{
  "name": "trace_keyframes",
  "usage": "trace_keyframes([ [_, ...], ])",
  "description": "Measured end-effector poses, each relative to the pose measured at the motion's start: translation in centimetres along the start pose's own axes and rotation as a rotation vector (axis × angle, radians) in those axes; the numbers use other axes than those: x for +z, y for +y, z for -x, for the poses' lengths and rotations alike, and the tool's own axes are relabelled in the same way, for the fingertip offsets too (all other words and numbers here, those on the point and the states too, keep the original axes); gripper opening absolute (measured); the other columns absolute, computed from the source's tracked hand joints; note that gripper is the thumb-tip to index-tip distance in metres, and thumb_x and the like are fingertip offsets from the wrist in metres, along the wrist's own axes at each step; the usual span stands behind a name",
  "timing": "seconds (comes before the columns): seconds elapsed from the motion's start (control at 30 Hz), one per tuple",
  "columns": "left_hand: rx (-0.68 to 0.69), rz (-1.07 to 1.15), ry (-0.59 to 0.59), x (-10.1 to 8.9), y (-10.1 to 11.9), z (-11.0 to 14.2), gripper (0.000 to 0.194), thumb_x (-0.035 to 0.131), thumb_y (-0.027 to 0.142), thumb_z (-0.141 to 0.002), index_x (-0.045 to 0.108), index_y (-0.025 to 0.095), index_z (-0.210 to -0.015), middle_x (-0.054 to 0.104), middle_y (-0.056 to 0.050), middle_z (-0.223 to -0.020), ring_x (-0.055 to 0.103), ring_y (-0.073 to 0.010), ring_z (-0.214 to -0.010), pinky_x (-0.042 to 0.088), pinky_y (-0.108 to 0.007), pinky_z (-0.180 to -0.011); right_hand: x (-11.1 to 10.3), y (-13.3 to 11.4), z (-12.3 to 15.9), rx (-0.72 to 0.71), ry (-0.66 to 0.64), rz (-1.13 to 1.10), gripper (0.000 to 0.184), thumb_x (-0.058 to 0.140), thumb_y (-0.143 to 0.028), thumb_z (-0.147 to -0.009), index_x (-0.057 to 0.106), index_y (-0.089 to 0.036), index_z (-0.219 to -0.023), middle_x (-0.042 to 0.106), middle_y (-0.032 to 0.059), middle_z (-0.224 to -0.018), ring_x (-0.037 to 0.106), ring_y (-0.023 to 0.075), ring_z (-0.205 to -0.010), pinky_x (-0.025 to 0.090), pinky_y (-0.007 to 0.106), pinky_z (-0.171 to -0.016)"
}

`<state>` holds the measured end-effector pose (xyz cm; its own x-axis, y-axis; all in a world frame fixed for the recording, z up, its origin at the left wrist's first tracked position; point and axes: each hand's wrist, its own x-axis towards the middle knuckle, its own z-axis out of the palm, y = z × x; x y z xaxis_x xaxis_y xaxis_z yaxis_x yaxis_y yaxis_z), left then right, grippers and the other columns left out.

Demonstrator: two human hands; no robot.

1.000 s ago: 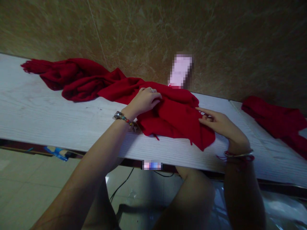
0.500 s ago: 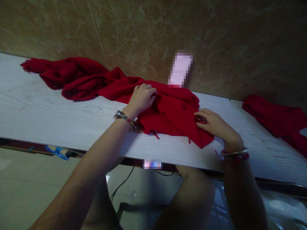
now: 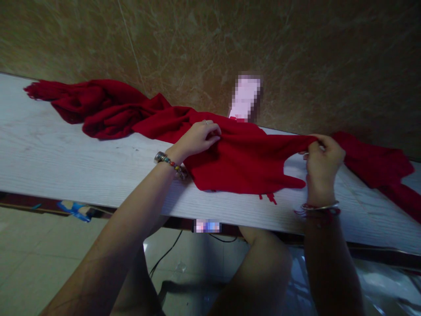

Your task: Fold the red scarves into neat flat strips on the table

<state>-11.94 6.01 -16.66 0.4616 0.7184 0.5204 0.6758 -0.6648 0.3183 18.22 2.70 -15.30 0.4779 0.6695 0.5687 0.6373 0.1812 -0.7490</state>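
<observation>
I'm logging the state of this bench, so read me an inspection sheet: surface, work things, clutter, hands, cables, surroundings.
Surface: pale wood-grain tabletop, small dark marks.
Work things: long red cloth, bunched at its fringed left end.
Clutter: second red cloth, right; blurred pink item by the wall; blue item at the front edge.
Hands: left hand on the long red cloth, grip unclear; right hand pinching its drawn-out part.
Cables: dark cable below the tabletop.
Surroundings: marbled wall, tiled floor.
</observation>
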Motion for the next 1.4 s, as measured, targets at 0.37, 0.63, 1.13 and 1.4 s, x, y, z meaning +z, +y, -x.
trace_keyframes([
  [0.37,-0.230,-0.163,0.010,0.6,-0.4,0.7,0.051,0.036,0.045,-0.094,0.040,0.022,-0.139,0.035,-0.014,-0.147,0.033,-0.0282,-0.134,0.031,-0.048,-0.106,1.0,-1.9,3.4,-0.443,-0.359,0.136,0.046,0.043,-0.040,-0.086,0.050,-0.024,-0.128,0.052,0.0131,-0.125,0.046,0.0308,-0.120,0.041,0.052,-0.095],
  [0.63,-0.305,-0.276,-0.348,2.2,0.4,1.0,0.054,0.030,0.045,-0.096,0.028,0.025,-0.146,0.033,-0.012,-0.150,0.030,-0.0292,-0.137,0.023,-0.056,-0.108,3.6,-1.0,6.6,-0.611,-1.029,0.538,0.057,0.041,-0.048,-0.090,0.039,-0.023,-0.141,0.040,0.0154,-0.146,0.035,0.0321,-0.134,0.032,0.057,-0.104],
  [1.13,-0.336,-0.366,-0.423,2.5,2.0,1.2,0.056,0.032,0.049,-0.094,0.038,0.020,-0.142,0.039,-0.016,-0.145,0.038,-0.0351,-0.130,0.031,-0.054,-0.101,4.4,-0.9,6.3,-0.618,-0.946,0.517,0.047,0.040,-0.042,-0.091,0.050,-0.022,-0.133,0.052,0.0130,-0.136,0.047,0.0305,-0.122,0.038,0.051,-0.097],
  [1.4,-0.271,-0.469,-0.365,1.6,3.9,4.7,0.054,0.034,0.051,-0.092,0.047,0.020,-0.135,0.048,-0.017,-0.137,0.047,-0.0353,-0.120,0.038,-0.052,-0.094,4.7,-1.2,6.5,-0.590,-0.687,0.475,0.065,0.057,-0.043,-0.080,0.039,-0.018,-0.138,0.045,0.0174,-0.139,0.038,0.0351,-0.129,0.032,0.056,-0.100],
])
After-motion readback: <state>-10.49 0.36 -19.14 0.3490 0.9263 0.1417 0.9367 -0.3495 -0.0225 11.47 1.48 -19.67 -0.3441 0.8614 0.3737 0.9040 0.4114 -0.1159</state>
